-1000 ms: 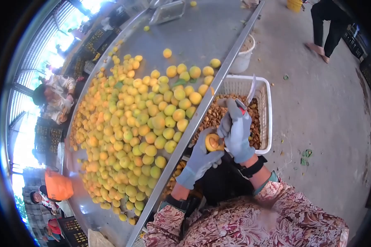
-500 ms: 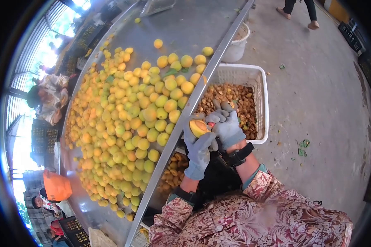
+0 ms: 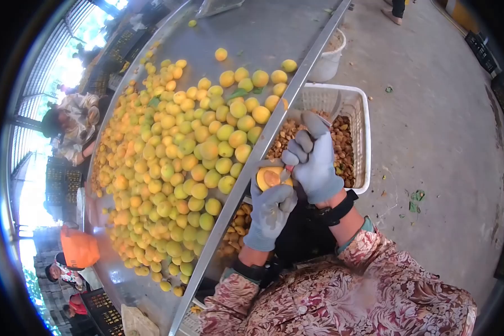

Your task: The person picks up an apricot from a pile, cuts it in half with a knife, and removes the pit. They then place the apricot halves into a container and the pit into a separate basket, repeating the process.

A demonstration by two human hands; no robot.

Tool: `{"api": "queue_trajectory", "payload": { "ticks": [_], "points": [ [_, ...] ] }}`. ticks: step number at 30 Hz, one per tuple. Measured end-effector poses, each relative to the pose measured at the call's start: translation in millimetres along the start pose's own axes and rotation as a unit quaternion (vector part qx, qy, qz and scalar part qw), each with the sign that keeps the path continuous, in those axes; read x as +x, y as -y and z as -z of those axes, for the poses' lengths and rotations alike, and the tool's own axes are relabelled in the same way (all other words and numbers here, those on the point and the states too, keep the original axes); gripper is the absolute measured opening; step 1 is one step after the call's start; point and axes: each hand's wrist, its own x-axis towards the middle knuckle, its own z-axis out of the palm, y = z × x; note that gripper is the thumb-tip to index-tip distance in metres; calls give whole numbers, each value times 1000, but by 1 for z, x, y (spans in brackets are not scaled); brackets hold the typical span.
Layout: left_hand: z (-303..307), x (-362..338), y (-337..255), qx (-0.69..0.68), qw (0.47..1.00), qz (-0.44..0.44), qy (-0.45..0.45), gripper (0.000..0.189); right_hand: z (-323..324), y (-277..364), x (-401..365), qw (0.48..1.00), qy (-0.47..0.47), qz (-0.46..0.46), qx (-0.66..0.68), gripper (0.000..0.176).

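A halved apricot (image 3: 269, 178) sits in my left hand (image 3: 270, 215), its cut face up and the brown pit showing in the flesh. Grey-blue gloves cover both hands. My right hand (image 3: 320, 171) is close beside the fruit, with some fingers curled round a small red-ended tool (image 3: 289, 167); most of that tool is hidden. One gloved digit points up and away. Beneath the right hand, a white plastic crate (image 3: 366, 140) holds many brown pits (image 3: 344, 154). Under the table edge, by my left wrist, lie apricot halves (image 3: 238, 224).
A metal table (image 3: 263, 28) with a raised rim bears a large heap of whole apricots (image 3: 168, 162). Behind the crate stands a white bucket (image 3: 326, 64). Other people (image 3: 75, 126) are across the table. Leaf scraps (image 3: 415, 200) lie on the concrete floor.
My right hand has tilted upward, with one digit now raised. The apricot half has turned, so its pit shows more fully. The walking person at the top right has moved mostly out of view.
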Motion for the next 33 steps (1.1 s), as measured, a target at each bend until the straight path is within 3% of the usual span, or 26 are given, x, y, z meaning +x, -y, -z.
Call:
{"api": "queue_trajectory", "payload": {
  "ticks": [1, 3, 6, 7, 8, 9, 11, 12, 14, 15, 16, 18, 19, 21, 27, 29, 31, 32, 33],
  "points": [
    [-1, -2, 4, -122, 992, -31, 8, 43, 1, 1, 2, 997, 6, -47, 69, 29],
    [3, -2, 12, -119, 992, -32, -31, 41, 13, -6, 9, 993, 13, -62, 97, 27],
    [24, 3, 33, -71, 992, -92, 55, 40, 33, -17, 17, 970, -51, -115, 209, 26],
    [28, 8, 38, -85, 989, -105, 66, 41, 36, -20, 20, 968, -70, -112, 213, 11],
    [33, 10, 45, -101, 985, -117, 73, 42, 42, -23, 22, 966, -91, -112, 216, 22],
    [31, 7, 45, -103, 986, -113, 69, 42, 51, -29, 24, 965, -97, -114, 216, 22],
    [24, 11, 40, 121, 979, -166, -2, 42, 61, -35, 35, 904, -132, -169, 369, 21],
    [20, 12, 34, 122, 978, -168, -1, 42, 53, -30, 34, 905, -130, -169, 369, 21],
    [14, 11, 26, -70, 995, -68, 21, 45, 40, -21, 30, 938, -195, -130, 256, 20],
    [14, 12, 22, -71, 995, -70, 21, 45, 34, -16, 28, 938, -193, -131, 255, 20],
    [15, 11, 18, -64, 995, -60, 38, 47, 31, -12, 23, 972, -106, -86, 192, 13],
    [16, 3, 14, -55, 996, -48, 49, 50, 26, -6, 18, 989, 16, -38, 141, 20],
    [13, 2, 11, -59, 996, -49, 45, 49, 20, -4, 16, 989, 20, -38, 141, 20],
    [12, 1, 10, -63, 996, -49, 41, 49, 9, 0, 6, 997, 50, 56, -17, 21],
    [20, -3, 14, -38, 998, -26, 30, 45, -9, -13, -18, 987, 77, 116, -80, 24],
    [8, -8, 14, -143, 989, 24, -10, 42, -18, -13, -24, 983, 67, 127, -112, 23],
    [6, -9, 9, -132, 989, 37, -51, 39, -22, -13, -30, 974, 48, 134, -176, 21],
    [3, -11, 1, -83, 996, 24, -13, 40, -4, -9, -11, 998, 59, 5, 7, 20],
    [2, -13, -5, -32, 999, 10, 26, 40, 30, -15, 13, 970, 142, -109, 167, 21]
  ]
}}
